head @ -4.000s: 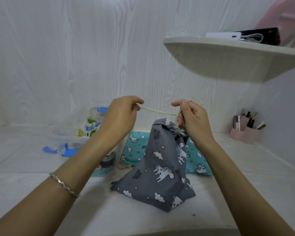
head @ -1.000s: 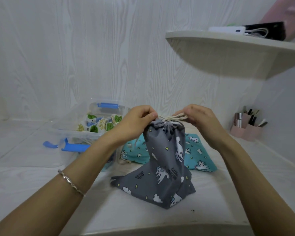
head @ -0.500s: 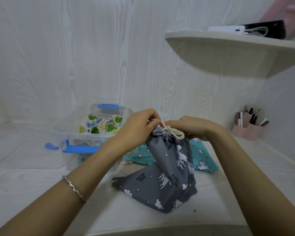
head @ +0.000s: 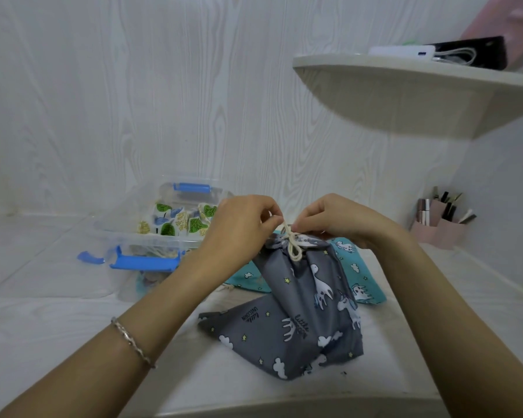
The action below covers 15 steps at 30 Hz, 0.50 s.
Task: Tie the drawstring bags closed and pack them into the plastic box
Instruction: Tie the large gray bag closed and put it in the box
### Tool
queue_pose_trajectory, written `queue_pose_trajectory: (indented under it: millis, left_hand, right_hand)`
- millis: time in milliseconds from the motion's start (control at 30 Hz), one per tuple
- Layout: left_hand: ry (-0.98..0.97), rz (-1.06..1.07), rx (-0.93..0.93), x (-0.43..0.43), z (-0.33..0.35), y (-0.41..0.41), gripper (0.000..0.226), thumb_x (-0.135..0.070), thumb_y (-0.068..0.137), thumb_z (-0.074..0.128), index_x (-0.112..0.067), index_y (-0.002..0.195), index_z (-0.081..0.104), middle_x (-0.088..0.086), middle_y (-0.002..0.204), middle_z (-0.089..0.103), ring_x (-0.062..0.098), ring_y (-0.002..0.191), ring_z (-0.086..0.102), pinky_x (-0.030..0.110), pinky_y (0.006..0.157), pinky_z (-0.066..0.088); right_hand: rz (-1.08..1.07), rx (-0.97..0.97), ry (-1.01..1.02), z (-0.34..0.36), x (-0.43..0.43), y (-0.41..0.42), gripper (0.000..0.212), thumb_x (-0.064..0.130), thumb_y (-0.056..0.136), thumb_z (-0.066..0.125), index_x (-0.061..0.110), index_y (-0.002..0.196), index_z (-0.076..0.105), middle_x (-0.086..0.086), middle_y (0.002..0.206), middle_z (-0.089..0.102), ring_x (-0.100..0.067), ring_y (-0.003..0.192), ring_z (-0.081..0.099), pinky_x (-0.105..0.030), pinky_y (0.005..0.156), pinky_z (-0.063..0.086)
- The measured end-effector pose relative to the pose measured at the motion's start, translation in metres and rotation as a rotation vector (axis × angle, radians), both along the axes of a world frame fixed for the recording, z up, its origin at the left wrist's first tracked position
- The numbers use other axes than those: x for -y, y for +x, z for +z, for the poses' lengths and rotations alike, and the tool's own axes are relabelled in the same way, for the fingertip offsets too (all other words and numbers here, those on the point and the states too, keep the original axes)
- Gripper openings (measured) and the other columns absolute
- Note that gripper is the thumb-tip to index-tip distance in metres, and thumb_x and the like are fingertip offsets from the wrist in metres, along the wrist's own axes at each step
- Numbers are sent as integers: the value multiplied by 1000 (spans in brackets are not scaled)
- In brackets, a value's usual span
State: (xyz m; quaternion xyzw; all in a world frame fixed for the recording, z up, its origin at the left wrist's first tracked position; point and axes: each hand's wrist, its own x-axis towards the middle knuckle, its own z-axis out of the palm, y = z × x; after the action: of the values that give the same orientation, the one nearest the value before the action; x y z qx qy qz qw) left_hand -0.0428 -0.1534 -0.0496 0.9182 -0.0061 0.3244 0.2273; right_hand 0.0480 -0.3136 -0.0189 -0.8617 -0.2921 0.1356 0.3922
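Soft, even, slightly cool light filled the scene. The shelf (head: 375,66) at two o'clock had its underside in shadow, and a faint shadow lay on the counter (head: 73,327) beside the bag (head: 299,321). Wide-angle distortion curved the edges and stretched the forearms at six o'clock.

Grey bag (head: 299,321) printed with white unicorns, clouds and yellow stars; cream cord (head: 294,250). Teal bag (head: 357,270) with white unicorns and clouds. Clear box (head: 118,233), blue latches (head: 145,262); inside, white bag (head: 180,220) with green leaves. Pink holder (head: 438,230).
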Motion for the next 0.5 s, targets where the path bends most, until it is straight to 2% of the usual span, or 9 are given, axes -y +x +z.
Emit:
queue_pose_trajectory:
  millis: [133,200,267,400,500]
  left_hand:
    - [-253,-112,20,4,0,4,17,-22,87,66,-23,103,72,-10,89,71,0,83,64,15,78,49]
    - [-391,-244,-55,4,1,6,24,-19,86,69,-18,110,71,-4,98,73,1,91,67,17,84,52]
    - [-424,-317,-137,2,2,7,31,-17,85,71,-15,116,69,1,102,73,5,95,68,21,85,54]
    - [-541,-318,-185,-2,2,6,34,-15,78,77,-16,111,67,1,83,75,9,75,70,24,73,56]
    - [-670,-271,-243,-1,6,6,35,-16,76,79,-14,107,62,2,79,75,8,66,68,21,64,52]
  right_hand:
    - [17,64,-13,2,-3,-5,10,11,81,73,2,78,75,-4,60,61,-11,58,53,-22,59,45]
    - [45,92,-3,4,-5,-9,6,8,79,73,6,75,75,0,58,61,-8,57,54,-20,59,45]
    - [68,112,26,3,-4,-11,3,4,76,74,6,77,76,-1,62,63,-10,61,54,-24,63,44]
    - [62,175,139,-4,0,-13,8,1,76,73,8,78,74,-10,69,67,-16,65,58,-34,67,45]
    - [24,306,219,-14,-1,-17,12,4,79,72,15,84,71,-1,69,67,-7,58,59,-24,62,48]
